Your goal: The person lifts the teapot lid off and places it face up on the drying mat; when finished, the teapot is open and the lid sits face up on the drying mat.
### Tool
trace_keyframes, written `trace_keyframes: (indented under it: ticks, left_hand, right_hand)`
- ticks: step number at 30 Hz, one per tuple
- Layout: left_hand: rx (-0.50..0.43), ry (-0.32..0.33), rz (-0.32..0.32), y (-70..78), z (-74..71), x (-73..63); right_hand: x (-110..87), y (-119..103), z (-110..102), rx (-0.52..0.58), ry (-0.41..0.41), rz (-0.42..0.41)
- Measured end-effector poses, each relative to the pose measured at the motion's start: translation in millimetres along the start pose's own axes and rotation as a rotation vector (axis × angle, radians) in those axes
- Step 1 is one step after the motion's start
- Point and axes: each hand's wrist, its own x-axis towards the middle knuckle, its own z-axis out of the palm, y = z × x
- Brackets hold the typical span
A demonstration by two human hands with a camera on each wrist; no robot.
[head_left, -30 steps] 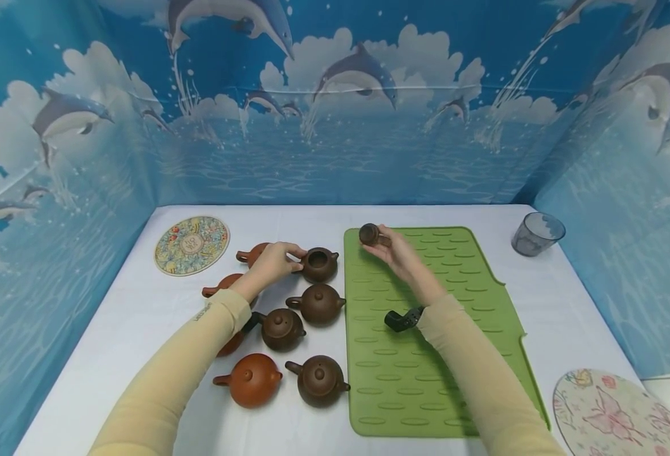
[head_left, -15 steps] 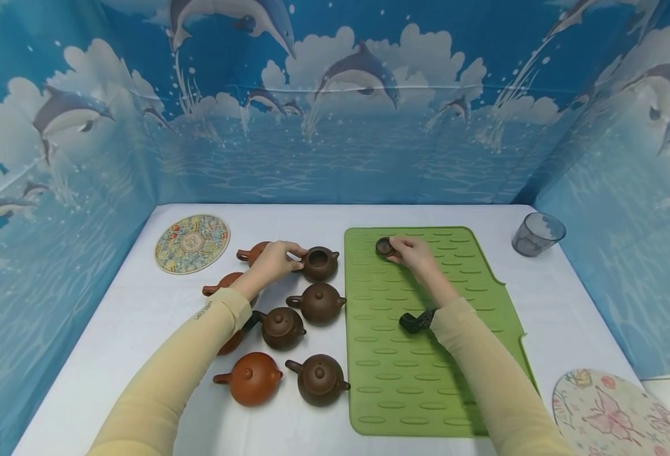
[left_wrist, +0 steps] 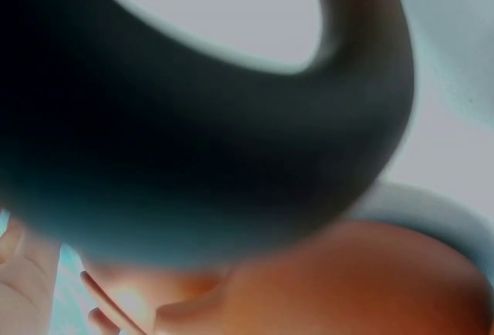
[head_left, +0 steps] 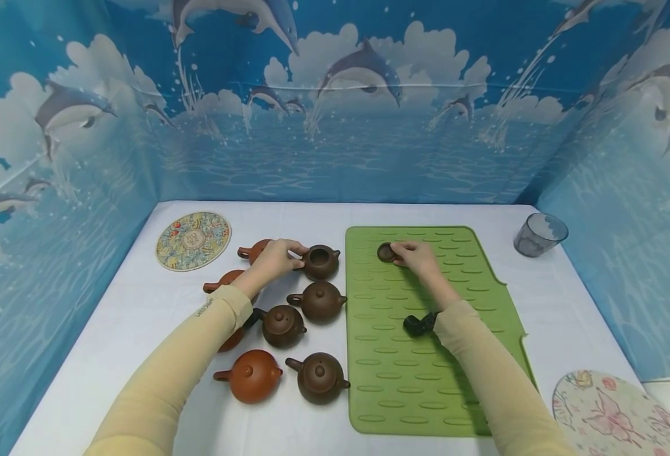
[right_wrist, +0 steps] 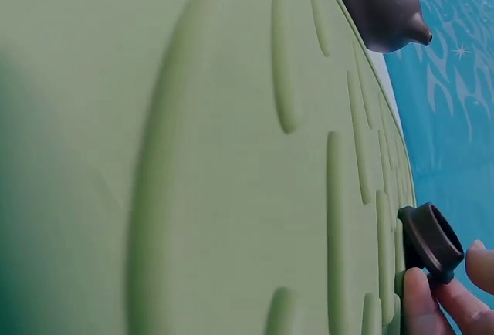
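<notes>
My left hand (head_left: 274, 258) pinches the handle of a dark brown teapot (head_left: 321, 263) that stands without a lid, its round mouth showing. In the left wrist view a large dark curved handle (left_wrist: 193, 142) fills much of the frame, with an orange-brown teapot (left_wrist: 370, 281) behind it. My right hand (head_left: 419, 258) has its fingertips at a small dark brown teapot lid (head_left: 387, 252), low over the upper part of the green mat (head_left: 380, 392). Seen from the right wrist, the lid (right_wrist: 434, 241) is tilted, hollow side outward, with fingertips (right_wrist: 421, 300) beside it.
Three more dark brown teapots, one of them nearest (head_left: 320, 379), stand left of the mat with several orange-brown teapots (head_left: 253, 376). A round patterned mat (head_left: 194, 240) lies back left, another (head_left: 614, 411) front right. A grey glass (head_left: 539, 234) stands back right.
My right hand has turned the lid hollow side up and moved it right and down onto or near the green mat. The left hand stays at the teapot handle.
</notes>
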Motion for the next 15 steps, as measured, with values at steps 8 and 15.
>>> trace_keyframes:
  ticks: [8,15]
  left_hand:
    - [0.028,-0.045,0.029,-1.5,-4.4,-3.4]
    - [0.090,-0.073,0.158,2.4,-17.6,-10.8]
  right_hand:
    - [-2.1,-3,0,-0.037,-0.015,-0.003]
    - [-1.9,-5,-6,-0.132,0.018,-0.036]
